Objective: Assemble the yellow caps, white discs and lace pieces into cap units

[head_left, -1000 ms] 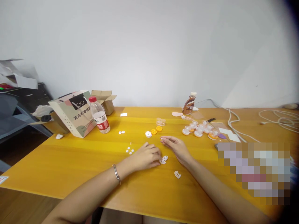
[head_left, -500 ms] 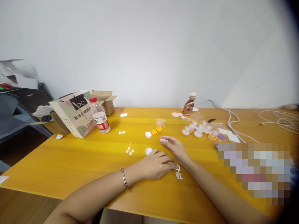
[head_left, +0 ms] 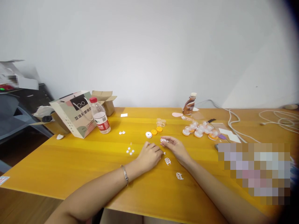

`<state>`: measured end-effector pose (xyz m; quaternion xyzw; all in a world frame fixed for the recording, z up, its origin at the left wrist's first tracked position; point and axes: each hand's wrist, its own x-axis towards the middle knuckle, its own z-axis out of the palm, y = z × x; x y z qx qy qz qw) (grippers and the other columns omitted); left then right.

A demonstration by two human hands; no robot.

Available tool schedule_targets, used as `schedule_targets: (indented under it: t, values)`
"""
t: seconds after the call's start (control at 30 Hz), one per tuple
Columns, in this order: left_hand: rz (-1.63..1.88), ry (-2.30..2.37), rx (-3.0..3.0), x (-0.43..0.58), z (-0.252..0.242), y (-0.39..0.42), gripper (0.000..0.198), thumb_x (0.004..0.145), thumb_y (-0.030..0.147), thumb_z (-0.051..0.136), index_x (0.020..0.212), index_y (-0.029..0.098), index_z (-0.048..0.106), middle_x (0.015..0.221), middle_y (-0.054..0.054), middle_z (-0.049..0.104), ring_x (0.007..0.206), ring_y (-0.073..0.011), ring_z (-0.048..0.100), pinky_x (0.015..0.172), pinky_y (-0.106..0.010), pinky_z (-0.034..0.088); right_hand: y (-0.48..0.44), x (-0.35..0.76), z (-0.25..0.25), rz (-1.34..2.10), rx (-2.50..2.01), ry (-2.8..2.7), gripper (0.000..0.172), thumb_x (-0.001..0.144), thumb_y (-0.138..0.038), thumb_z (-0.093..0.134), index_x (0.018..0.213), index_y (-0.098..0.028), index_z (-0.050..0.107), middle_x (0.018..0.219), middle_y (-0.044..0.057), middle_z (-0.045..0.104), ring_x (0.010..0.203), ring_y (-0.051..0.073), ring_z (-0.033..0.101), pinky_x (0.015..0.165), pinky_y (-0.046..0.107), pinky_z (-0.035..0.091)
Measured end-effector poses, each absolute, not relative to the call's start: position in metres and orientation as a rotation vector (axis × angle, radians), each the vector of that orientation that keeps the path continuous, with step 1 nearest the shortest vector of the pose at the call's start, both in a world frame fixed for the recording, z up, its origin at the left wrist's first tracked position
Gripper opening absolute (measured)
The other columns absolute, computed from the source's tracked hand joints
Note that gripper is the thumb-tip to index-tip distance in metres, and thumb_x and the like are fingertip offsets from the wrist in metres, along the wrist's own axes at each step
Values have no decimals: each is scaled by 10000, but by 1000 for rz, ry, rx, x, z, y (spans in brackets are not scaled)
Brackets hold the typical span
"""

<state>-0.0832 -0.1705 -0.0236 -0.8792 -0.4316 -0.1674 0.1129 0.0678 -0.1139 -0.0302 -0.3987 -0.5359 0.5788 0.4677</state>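
Observation:
My left hand [head_left: 150, 155], a metal bangle on its wrist, is low over the table with fingers curled. A small white plastic piece [head_left: 164, 153] shows at its fingertips. My right hand [head_left: 175, 148] pinches a white openwork plastic part [head_left: 164, 140] between thumb and fingers. Below the hands lie a flat white part with a spoked wheel pattern [head_left: 167, 161] and a similar white part [head_left: 179, 176]. Beyond the left hand sit a white round part [head_left: 148, 134] and yellow discs [head_left: 154, 132]. Small white caps [head_left: 129, 148] are scattered to the left.
A red-capped bottle [head_left: 100, 118], a paper bag [head_left: 76, 115] and a cardboard box [head_left: 108, 102] stand on the left. Toward the back right are a brown drink bottle [head_left: 188, 105], several clear-and-orange round pieces [head_left: 198, 130] and white cables [head_left: 233, 121]. A pixelated patch covers the right side.
My left hand has drawn back left, its fingers more curled. The spoked part it was touching now lies farther left and away. A white disc is now hidden behind that hand. My right hand stays put.

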Motion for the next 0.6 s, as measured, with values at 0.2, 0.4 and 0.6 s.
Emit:
schedule_targets:
  t: [0.2,0.4,0.6]
  values:
    - [-456,-1028,-2733,-79,-20,-177,211,861,238,406,1018,220,545,940,-45,583,956,-188,465,754,-327,290,-114,68,-30,1400,-985,-1324,289,572,-283,709,838,-192,643,779,22,676,744,163,616,760,320,462]
    - [-475,-1031,-2747,-75,-31,-176,205,886,225,369,901,179,569,855,-44,594,877,-170,502,735,-316,322,-117,67,-30,1441,-972,-1353,299,591,-276,701,874,-202,637,810,24,682,787,167,618,782,314,458]
    - [-1060,-1341,-2814,-89,-11,-180,155,849,212,420,953,159,522,861,-38,598,776,-128,537,706,-251,423,-119,68,-28,1469,-942,-1447,320,610,-307,687,908,-205,629,818,26,689,783,180,630,773,322,463]
